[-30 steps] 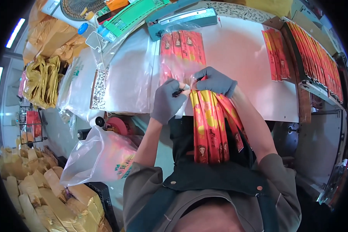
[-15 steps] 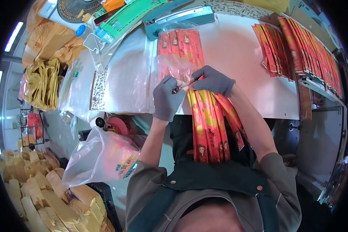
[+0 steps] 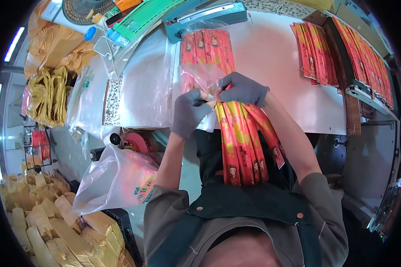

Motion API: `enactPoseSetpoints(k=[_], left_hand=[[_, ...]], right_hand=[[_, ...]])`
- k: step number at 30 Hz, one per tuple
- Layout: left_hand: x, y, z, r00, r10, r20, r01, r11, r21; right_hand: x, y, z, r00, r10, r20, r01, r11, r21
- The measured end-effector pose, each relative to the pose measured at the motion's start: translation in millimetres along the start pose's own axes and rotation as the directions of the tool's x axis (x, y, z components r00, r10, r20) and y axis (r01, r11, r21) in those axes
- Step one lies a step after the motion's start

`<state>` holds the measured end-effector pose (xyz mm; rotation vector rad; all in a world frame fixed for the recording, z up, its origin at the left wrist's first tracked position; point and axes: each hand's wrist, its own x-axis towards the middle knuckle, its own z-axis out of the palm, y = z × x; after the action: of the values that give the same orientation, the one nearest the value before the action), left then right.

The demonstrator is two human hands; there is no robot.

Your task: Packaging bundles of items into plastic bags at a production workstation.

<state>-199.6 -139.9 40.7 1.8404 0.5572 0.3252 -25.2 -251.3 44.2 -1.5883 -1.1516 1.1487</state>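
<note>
Both my hands wear grey gloves with bare fingertips and meet at the table's front edge. My left hand is closed, thumb and fingers pinching the gathered end of a clear plastic bag. Beside it, my right hand is closed on the same gathered plastic, its fingertips partly hidden. Long red packets lie side by side inside the bag on the table. Below my hands, a fan of red and yellow packets hangs over the edge toward my lap; its upper ends go under my right hand.
A blue-grey bar-shaped device stands at the back, near a green tray and a fan. Red packets lie at the right beside a filled rack. A plastic sack and yellow-wrapped bundles are at the left.
My hands have shifted slightly left and up, still together at the plastic. The hanging packets barely moved. At the right, the rack's left end shows a dark face where red packets showed before.
</note>
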Motion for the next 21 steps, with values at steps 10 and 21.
enactPoseSetpoints(k=[10,21], left_hand=[[2,-46,-25,0.955,-0.263,0.138,0.095,-0.169,-0.981],[-1,33,69,0.674,0.725,0.139,-0.711,0.587,0.386]], right_hand=[[-27,-5,-17,0.999,0.045,-0.02,-0.042,0.992,0.117],[-49,18,-30,0.978,-0.194,-0.075,0.204,0.968,0.149]])
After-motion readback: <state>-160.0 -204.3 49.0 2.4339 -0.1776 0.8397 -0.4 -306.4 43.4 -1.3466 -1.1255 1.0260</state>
